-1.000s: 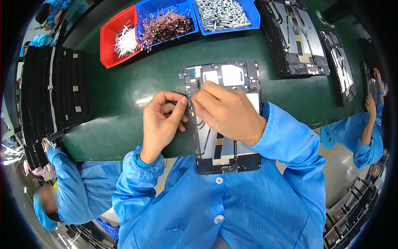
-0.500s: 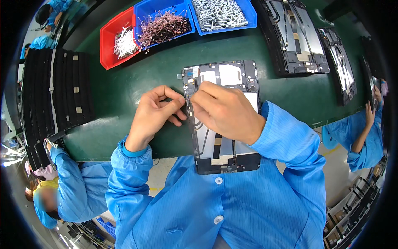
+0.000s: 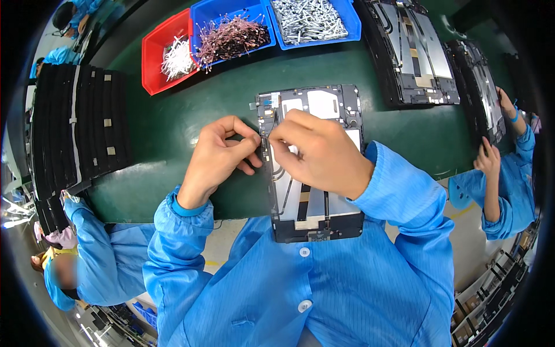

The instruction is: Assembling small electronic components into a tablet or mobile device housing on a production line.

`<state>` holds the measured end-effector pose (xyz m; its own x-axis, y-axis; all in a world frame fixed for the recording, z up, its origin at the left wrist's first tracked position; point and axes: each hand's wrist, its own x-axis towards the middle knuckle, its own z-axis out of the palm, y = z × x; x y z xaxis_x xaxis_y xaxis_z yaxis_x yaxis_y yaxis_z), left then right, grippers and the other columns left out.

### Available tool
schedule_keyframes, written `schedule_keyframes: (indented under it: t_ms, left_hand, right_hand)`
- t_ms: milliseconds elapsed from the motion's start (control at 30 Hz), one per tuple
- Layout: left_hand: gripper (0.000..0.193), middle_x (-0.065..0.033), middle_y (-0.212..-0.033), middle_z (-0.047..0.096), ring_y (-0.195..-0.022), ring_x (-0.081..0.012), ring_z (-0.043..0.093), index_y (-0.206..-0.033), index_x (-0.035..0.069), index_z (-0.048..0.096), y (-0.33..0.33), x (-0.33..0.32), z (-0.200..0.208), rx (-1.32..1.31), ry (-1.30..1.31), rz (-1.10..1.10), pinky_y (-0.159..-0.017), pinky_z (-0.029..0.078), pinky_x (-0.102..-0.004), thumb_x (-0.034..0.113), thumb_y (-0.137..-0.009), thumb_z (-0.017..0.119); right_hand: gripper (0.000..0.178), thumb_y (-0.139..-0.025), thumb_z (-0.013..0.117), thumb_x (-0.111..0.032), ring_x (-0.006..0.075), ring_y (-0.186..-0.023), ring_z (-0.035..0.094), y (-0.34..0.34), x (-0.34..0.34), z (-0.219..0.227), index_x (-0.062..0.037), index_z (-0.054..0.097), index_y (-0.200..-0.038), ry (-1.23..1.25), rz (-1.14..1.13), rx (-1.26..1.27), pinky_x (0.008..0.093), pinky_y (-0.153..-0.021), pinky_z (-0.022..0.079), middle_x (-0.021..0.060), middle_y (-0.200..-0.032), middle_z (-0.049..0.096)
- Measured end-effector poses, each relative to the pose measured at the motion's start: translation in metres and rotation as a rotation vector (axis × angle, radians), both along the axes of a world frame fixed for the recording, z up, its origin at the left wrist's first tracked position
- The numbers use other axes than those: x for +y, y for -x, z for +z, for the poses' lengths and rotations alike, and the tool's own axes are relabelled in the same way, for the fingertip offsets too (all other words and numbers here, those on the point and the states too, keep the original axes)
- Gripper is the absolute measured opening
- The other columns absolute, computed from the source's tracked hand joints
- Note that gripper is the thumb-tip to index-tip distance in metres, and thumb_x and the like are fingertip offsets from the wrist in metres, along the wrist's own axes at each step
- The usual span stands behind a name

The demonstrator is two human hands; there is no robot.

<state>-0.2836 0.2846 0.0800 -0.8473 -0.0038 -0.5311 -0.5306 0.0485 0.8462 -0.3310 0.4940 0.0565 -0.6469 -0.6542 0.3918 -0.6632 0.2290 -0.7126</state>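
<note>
An opened tablet housing (image 3: 341, 227), black with silver panels and dark cables, lies in front of me, its near end over the table's front edge. At its left edge, toward the far end, my left hand (image 3: 219, 156) pinches with thumb and forefinger; whatever is between the tips is too small to name. Just right of those fingertips, my right hand (image 3: 321, 153) is closed in a pinch over the housing, covering its middle. What the right fingers hold is hidden. A small clear tab (image 3: 252, 106) sticks out from the housing's upper left edge.
Beyond the housing stand a red bin (image 3: 151, 55) of white pieces, a blue bin (image 3: 203, 11) of reddish-brown wired parts and a blue bin (image 3: 351, 26) of silvery pieces. Black panels (image 3: 52, 127) stack at left. More tablet housings (image 3: 428, 52) pile at right, near a co-worker's hands (image 3: 490, 159).
My right hand has shifted slightly right and down; my left hand stays almost in place. At far right, a co-worker's hands have come onto the stacked housings.
</note>
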Motion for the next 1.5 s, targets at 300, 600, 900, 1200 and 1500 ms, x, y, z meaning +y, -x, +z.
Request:
schedule_keyframes:
  t_ms: [300,600,900,1200,1500]
  left_hand:
    - [0.013,-0.0091,-0.093,0.065,-0.067,-0.0152,0.071,-0.097,-0.003,0.059,0.0,0.004,-0.002,0.052,0.05,-0.012,-0.052,0.056,-0.0251,0.004,-0.092,0.068]
    - [0.014,-0.0084,-0.086,0.064,-0.062,-0.0154,0.07,-0.095,-0.002,0.057,0.01,0.006,0.002,0.009,0.075,-0.054,-0.048,0.053,-0.0252,0.002,-0.087,0.067]
    - [0.016,-0.0087,-0.088,0.063,-0.061,-0.0137,0.066,-0.1,-0.002,0.058,-0.004,-0.004,-0.007,0.127,-0.061,0.007,-0.045,0.05,-0.0242,0.008,-0.093,0.068]
    - [0.013,-0.0079,-0.087,0.063,-0.062,-0.0127,0.065,-0.1,-0.001,0.06,-0.006,-0.005,-0.005,0.181,-0.122,0.07,-0.046,0.05,-0.0236,0.009,-0.095,0.067]
    - [0.021,-0.0065,-0.087,0.066,-0.063,-0.0108,0.064,-0.099,0.001,0.063,-0.003,0.022,0.038,0.187,-0.429,0.039,-0.045,0.047,-0.0219,0.022,-0.1,0.064]
  right_hand:
    - [0.009,-0.079,0.07,-0.004,0.0233,-0.058,0.061,0.002,-0.002,0.006,-0.0009,0.062,-0.079,-0.053,-0.163,-0.073,0.0362,-0.053,0.049,0.0107,-0.071,0.058]
    - [0.011,-0.08,0.071,-0.011,0.0156,-0.058,0.062,0.065,-0.002,0.045,-0.0002,0.071,-0.082,-0.027,-0.17,-0.231,0.0314,-0.057,0.05,0.0118,-0.066,0.066]
    - [0.018,-0.087,0.066,-0.005,0.0332,-0.098,0.066,0.16,-0.005,0.039,-0.0096,0.073,-0.103,-0.617,-0.11,0.465,0.0446,-0.083,0.056,0.0118,-0.108,0.062]
    - [0.011,-0.087,0.07,-0.007,0.0314,-0.085,0.068,0.157,0.01,0.047,-0.0046,0.072,-0.098,-0.386,-0.204,0.342,0.0399,-0.075,0.055,0.012,-0.098,0.067]
    - [0.029,-0.069,0.075,-0.001,0.0202,-0.071,0.069,0.046,0.015,0.067,-0.0045,0.073,-0.098,-0.011,0.094,0.596,0.0288,-0.058,0.057,0.009,-0.104,0.069]
